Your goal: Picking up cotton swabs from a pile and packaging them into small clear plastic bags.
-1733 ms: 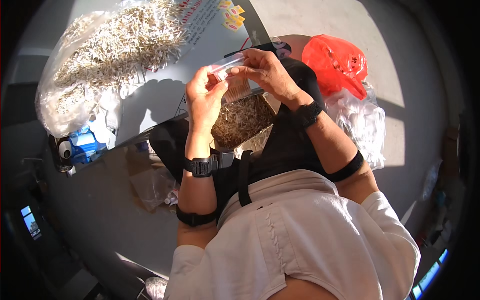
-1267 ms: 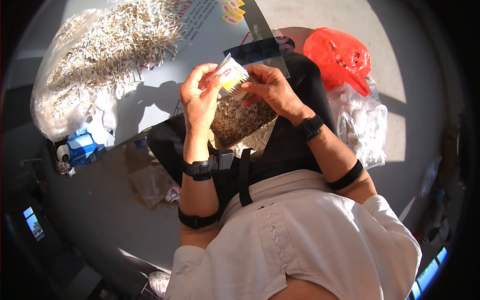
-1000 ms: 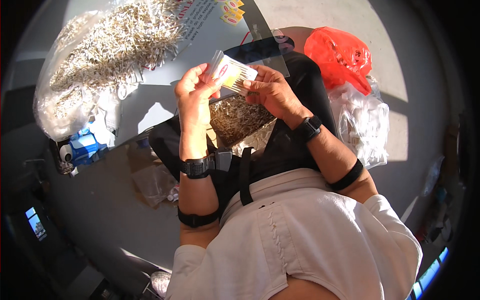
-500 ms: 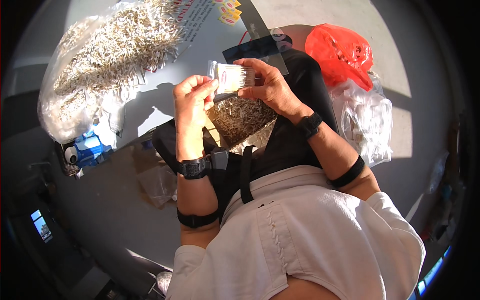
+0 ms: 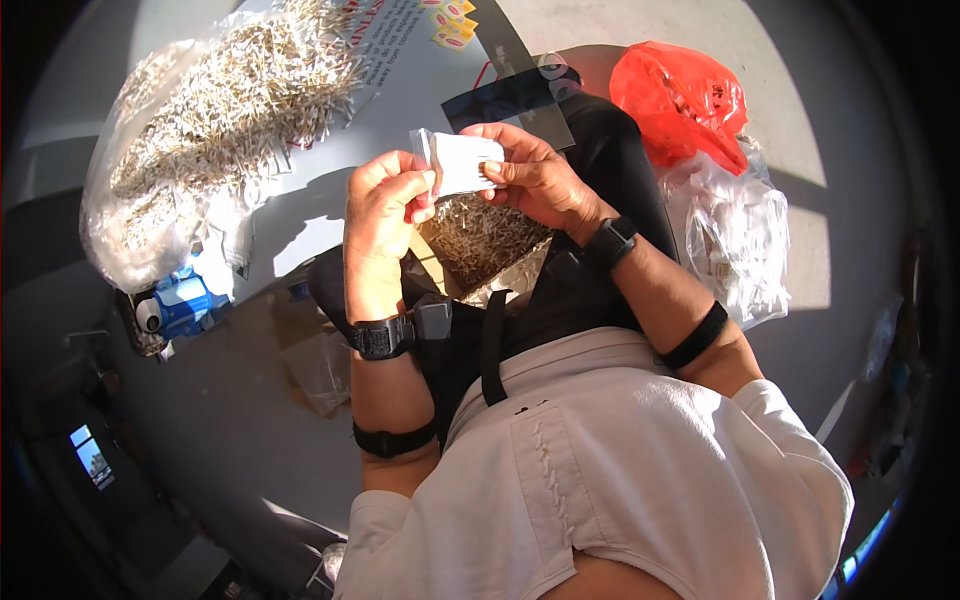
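Observation:
Both my hands hold a small clear plastic bag of cotton swabs (image 5: 462, 165) above my lap. My left hand (image 5: 382, 205) pinches the bag's clear flap end between thumb and fingers. At the other end, my right hand (image 5: 548, 180) grips the bag, its thumb lying over the near face and the fingers behind. The swabs inside look white and lie side by side across the bag. Just below, between my legs, sits a cardboard box with many loose cotton swabs (image 5: 482, 238), partly hidden by my hands.
On the grey table, a large clear bag spills a heap of loose swabs (image 5: 250, 105) at left. Small yellow labels (image 5: 454, 22) lie at the far edge. A blue-and-white package (image 5: 182, 302) is at the table's left corner. To the right are a red plastic bag (image 5: 680, 105) and a clear bag (image 5: 742, 245).
My right hand has shifted left along the bag, and its thumb now covers part of the face. The bag has turned, so the printed label that showed before is out of sight.

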Demonstrator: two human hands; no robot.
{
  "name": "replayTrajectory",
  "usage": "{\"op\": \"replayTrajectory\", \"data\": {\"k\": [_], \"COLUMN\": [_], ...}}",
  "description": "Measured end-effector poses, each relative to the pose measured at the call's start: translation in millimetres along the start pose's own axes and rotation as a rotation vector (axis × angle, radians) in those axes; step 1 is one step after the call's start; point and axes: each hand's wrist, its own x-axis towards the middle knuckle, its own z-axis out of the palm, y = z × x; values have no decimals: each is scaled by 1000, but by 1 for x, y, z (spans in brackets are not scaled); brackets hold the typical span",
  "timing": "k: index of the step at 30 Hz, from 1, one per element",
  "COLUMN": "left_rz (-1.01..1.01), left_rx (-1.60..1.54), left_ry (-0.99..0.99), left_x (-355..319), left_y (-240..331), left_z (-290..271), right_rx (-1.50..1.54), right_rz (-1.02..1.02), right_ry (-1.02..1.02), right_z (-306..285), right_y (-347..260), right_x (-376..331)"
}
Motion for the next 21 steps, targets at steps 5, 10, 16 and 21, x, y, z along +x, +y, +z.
{"op": "replayTrajectory", "data": {"k": [5, 10, 16, 21], "left_rz": [-8, 97, 72, 104], "left_rx": [-78, 170, 18, 307], "left_ry": [-25, 190, 53, 216], "left_x": [-2, -6, -10, -15], "left_y": [-3, 2, 12, 19], "left_z": [-6, 3, 0, 5], "right_rx": [-112, -303, -186, -264], "right_rz": [21, 19, 26, 6], "right_ry": [65, 102, 52, 19], "right_z": [4, 14, 21, 20], "right_y": [-2, -4, -5, -1], "right_x": [3, 4, 5, 9]}}
